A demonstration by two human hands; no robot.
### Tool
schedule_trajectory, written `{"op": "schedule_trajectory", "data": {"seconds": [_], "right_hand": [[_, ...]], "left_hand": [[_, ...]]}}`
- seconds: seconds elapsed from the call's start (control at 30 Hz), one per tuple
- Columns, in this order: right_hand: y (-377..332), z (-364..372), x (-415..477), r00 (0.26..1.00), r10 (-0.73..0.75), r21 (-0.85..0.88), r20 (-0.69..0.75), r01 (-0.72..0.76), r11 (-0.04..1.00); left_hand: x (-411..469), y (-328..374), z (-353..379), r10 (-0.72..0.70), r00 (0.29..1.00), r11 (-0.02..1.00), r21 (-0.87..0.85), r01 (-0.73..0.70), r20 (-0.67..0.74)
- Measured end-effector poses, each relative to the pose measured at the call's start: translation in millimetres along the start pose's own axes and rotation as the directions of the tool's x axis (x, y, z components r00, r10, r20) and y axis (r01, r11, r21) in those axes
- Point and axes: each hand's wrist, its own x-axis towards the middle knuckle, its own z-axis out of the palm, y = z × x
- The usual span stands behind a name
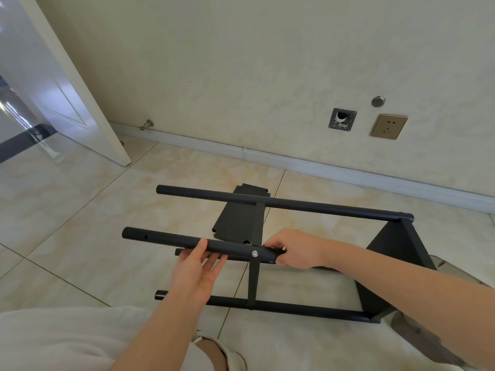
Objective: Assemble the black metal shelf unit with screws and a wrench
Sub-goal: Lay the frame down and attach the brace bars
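The black metal shelf unit (316, 207) lies on its side on the tiled floor, its round legs running left to right. The near upper leg (166, 238) carries a silver screw (254, 254) where a thin shelf panel (253, 282) meets it. My left hand (197, 269) rests under this leg with straight fingers and the thumb on top. My right hand (294, 250) grips the same leg just right of the screw. A second shelf panel (396, 253) closes the right end. No wrench is in view.
A loose black panel (241, 218) lies flat on the floor behind the frame. The wall with its skirting (348, 170), a socket (389, 126) and an open wall box (342, 119) runs behind. A white door (53, 76) stands open at left. My knee (53, 341) fills the lower left.
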Motion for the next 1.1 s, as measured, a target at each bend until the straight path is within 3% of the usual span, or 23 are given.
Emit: {"op": "schedule_trajectory", "data": {"seconds": [0.3,0.53,0.73,0.9,1.0,1.1], "right_hand": [[-8,-50,-8,0.972,-0.025,0.023,-0.232,0.031,0.999],[-13,-81,-27,0.916,0.005,-0.029,-0.402,-0.018,0.999],[-10,-99,-53,0.883,0.118,0.020,-0.454,-0.122,0.992],[3,-91,-75,0.848,0.222,0.165,-0.481,-0.161,0.973],[8,-90,-84,0.788,0.302,0.280,-0.537,-0.171,0.945],[8,-95,-97,0.725,0.302,0.330,-0.618,-0.109,0.938]], "left_hand": [[-10,67,61,0.114,0.985,0.989,0.082,-0.126,0.132],[-38,99,116,0.278,0.915,0.925,0.174,-0.337,0.293],[-62,97,152,0.395,0.798,0.804,0.250,-0.540,0.455],[-76,81,176,0.460,0.659,0.630,0.304,-0.715,0.596],[-81,66,186,0.478,0.568,0.511,0.313,-0.800,0.670],[-85,54,196,0.455,0.525,0.465,0.311,-0.829,0.719]]}}
